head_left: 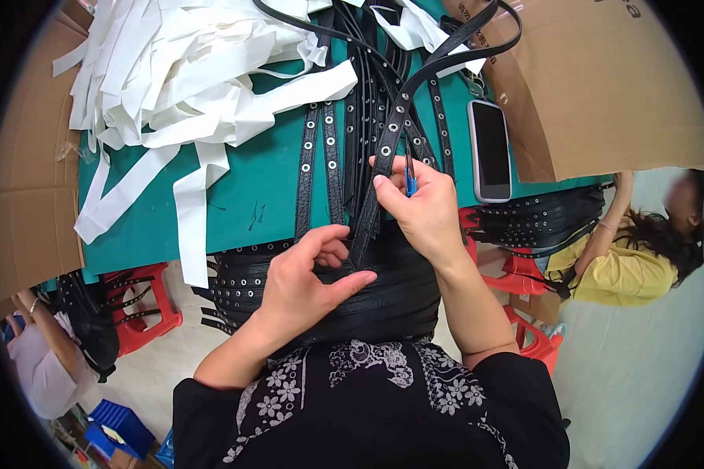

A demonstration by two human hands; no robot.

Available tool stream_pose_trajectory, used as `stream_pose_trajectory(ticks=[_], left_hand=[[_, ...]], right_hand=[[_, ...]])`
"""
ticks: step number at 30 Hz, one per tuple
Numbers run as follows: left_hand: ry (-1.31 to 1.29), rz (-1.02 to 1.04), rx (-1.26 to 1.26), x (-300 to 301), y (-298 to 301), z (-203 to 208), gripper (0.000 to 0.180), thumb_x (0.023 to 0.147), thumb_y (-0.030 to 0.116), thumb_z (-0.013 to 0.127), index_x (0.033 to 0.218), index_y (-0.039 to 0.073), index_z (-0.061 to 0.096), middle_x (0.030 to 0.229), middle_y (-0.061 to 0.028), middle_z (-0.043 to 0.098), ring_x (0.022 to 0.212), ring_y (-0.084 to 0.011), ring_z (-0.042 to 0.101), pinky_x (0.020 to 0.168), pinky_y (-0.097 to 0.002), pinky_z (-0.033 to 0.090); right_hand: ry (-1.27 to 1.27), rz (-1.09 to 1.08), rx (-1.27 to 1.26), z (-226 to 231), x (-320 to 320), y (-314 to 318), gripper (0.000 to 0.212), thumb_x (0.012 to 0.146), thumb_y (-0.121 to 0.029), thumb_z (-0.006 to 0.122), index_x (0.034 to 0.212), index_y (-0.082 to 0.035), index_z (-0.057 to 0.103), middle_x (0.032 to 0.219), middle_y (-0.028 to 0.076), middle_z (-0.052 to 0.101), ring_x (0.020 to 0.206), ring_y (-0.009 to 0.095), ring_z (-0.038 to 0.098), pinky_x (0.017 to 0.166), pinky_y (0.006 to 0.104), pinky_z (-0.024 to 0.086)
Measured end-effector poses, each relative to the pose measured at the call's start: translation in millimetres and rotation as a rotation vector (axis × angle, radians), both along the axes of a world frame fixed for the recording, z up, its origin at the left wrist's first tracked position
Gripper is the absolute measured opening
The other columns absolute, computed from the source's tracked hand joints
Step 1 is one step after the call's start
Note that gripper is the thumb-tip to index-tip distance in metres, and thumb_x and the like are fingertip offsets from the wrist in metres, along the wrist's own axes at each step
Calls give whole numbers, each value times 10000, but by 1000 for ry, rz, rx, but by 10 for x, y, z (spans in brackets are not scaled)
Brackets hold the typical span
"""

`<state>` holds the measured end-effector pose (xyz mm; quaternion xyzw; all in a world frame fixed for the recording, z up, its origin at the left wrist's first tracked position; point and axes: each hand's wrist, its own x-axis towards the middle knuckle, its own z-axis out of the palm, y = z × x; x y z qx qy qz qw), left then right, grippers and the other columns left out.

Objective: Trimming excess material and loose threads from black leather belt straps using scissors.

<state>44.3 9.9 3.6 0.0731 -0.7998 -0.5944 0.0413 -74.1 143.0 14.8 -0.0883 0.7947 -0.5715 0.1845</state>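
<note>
A black strap with metal eyelets (400, 109) is pinched between the thumb and fingers of my right hand (426, 213). It loops up and away over the table, and its near end hangs down toward my lap. The same hand keeps a small blue-handled tool (411, 183) with a thin dark blade against its fingers. My left hand (305, 270) is open beside the strap's lower end, thumb apart from curled fingers, with nothing visible in it. Across my lap lies a thick bundle of black eyelet straps (399, 301).
More eyelet straps (305, 168) lie on the green table (246, 184). White fabric strips (180, 86) are heaped at the far left, some hanging over the edge. A phone (490, 148) and a cardboard box (602, 94) are at right. People sit on both sides, near red stools (160, 301).
</note>
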Motion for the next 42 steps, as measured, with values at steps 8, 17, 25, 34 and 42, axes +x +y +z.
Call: stream_pose_trajectory(ticks=[8, 17, 25, 34, 42], left_hand=[[-386, -26, 1126, -50, -52, -147, 176, 824, 50, 587, 990, -8, 578, 770, -41, 598, 631, -113, 550, 581, -224, 447], [-324, -27, 954, -111, -155, -25, 164, 811, 56, 601, 956, -20, 608, 725, -27, 577, 589, -84, 494, 548, -206, 404], [-382, -58, 995, -149, -221, 27, 158, 806, 56, 600, 932, -40, 605, 683, -36, 568, 570, -88, 489, 520, -214, 388], [-405, -60, 1104, -179, -239, 30, 121, 794, 51, 612, 882, -32, 611, 638, -38, 554, 534, -92, 478, 499, -224, 361], [-413, -99, 1082, -208, -275, 35, 130, 787, 62, 614, 871, -36, 618, 614, -42, 549, 520, -93, 469, 490, -222, 355]], right_hand=[[88, 193, 94, 104, 3, 115, 197, 782, -54, 593, 960, 27, 572, 700, -5, 537, 633, 52, 462, 580, 197, 396], [594, 641, 307, 331, 15, 460, 267, 771, -121, 626, 974, -9, 494, 788, 112, 521, 669, 262, 541, 594, 324, 447], [875, 759, 457, 325, -82, 354, 267, 773, -246, 608, 906, -30, 527, 705, 64, 514, 610, 232, 537, 514, 324, 423], [867, 746, 403, 261, -115, 271, 237, 799, -281, 572, 843, -49, 552, 645, 53, 494, 561, 212, 534, 481, 318, 411], [927, 823, 435, 330, -192, 246, 234, 777, -300, 586, 817, -72, 550, 637, 25, 488, 554, 188, 530, 474, 304, 404]])
